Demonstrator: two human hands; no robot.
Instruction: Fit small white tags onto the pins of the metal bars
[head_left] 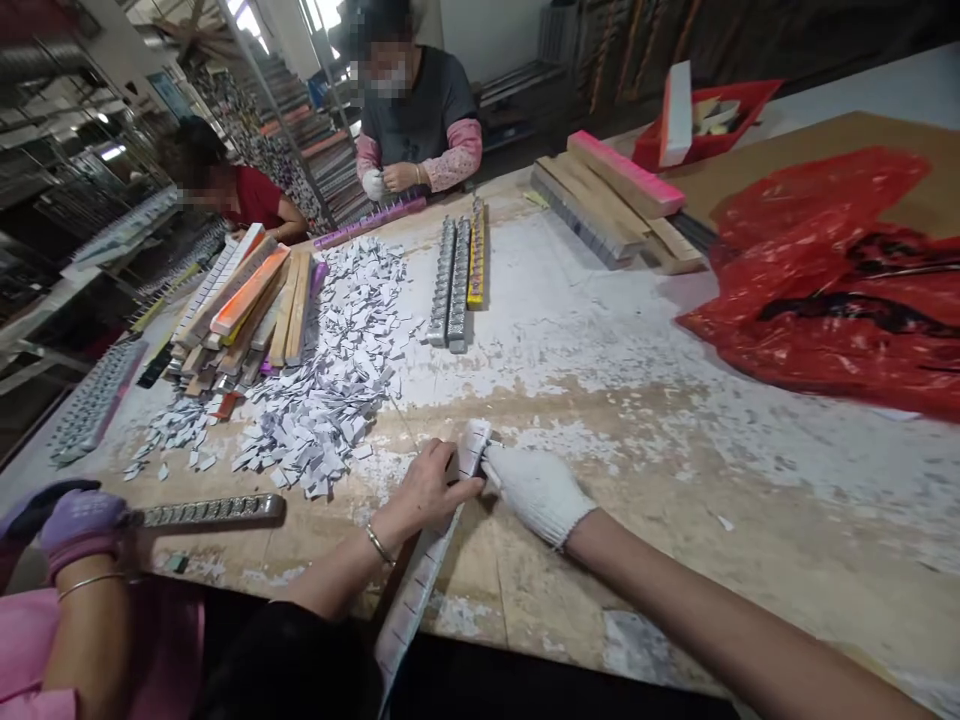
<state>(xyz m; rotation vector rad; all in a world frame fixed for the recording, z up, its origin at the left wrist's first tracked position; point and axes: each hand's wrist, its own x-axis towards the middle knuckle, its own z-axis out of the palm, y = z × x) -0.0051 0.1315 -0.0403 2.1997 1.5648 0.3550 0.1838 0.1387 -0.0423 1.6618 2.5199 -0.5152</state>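
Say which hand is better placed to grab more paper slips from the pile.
Left. The bare left hand grips the long strip on the side nearest the paper slips; the gloved right hand lies farther away.

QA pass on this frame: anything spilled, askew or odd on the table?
Yes. Paper scraps lie strewn loose across the table, and its surface is worn and patchy. The strip held by the left hand and gloved right hand overhangs the near edge.

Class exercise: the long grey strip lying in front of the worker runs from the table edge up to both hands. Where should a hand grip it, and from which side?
Probably across its narrow width near the far end, where the left hand and gloved right hand meet. The strip is long, flat and thin, lying on the table, so fingers would pinch its two long edges from above. Its near end overhangs the table edge.
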